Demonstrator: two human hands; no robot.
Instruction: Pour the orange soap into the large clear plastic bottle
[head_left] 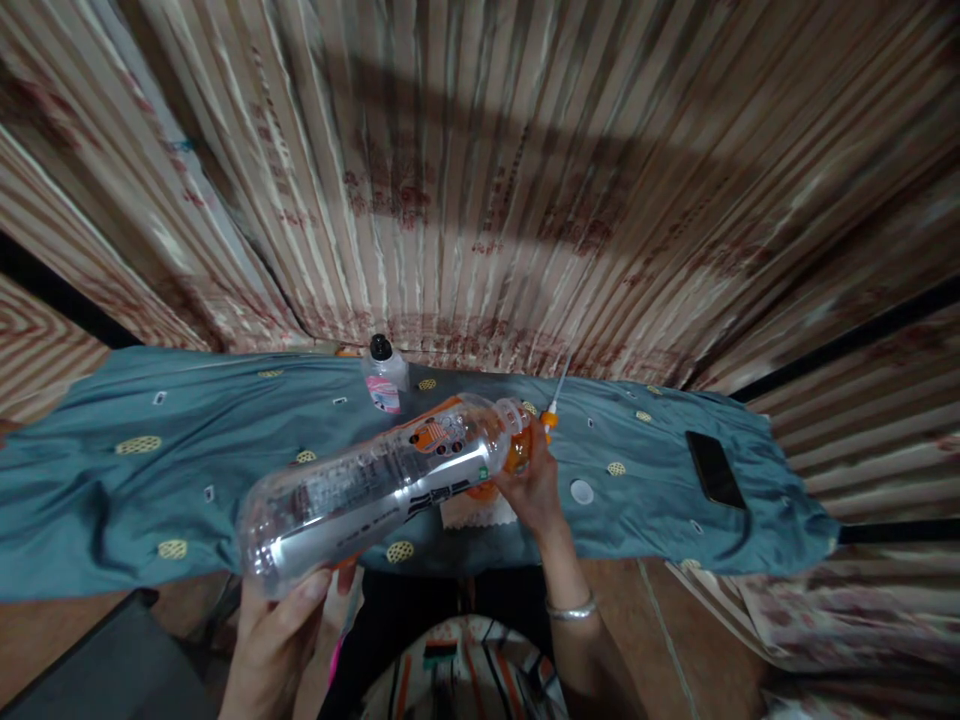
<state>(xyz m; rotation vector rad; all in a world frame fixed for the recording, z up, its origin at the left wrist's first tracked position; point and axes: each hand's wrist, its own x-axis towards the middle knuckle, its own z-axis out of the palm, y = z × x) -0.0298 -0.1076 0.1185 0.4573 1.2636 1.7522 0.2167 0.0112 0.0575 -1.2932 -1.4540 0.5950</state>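
A large clear plastic bottle (360, 490) with an orange and silver printed label lies tilted across the view, its base low at the left and its neck higher at the right. My left hand (281, 625) is closed around the base from below. At the neck, my right hand (536, 480) is closed around an orange see-through container (517, 452), whose top meets or lies right by the bottle's mouth. The bottle partly hides the container, so its full shape does not show. Just beyond my right fingers is an orange pump head (550, 418) with a thin pale tube.
A small clear bottle (385, 378) with a black cap and pink label stands at the back. A white round lid (582, 491) and a black phone (715, 468) lie on the teal cloth (637, 530). White paper (480, 513) sits under the big bottle. Striped curtains (480, 200) hang behind.
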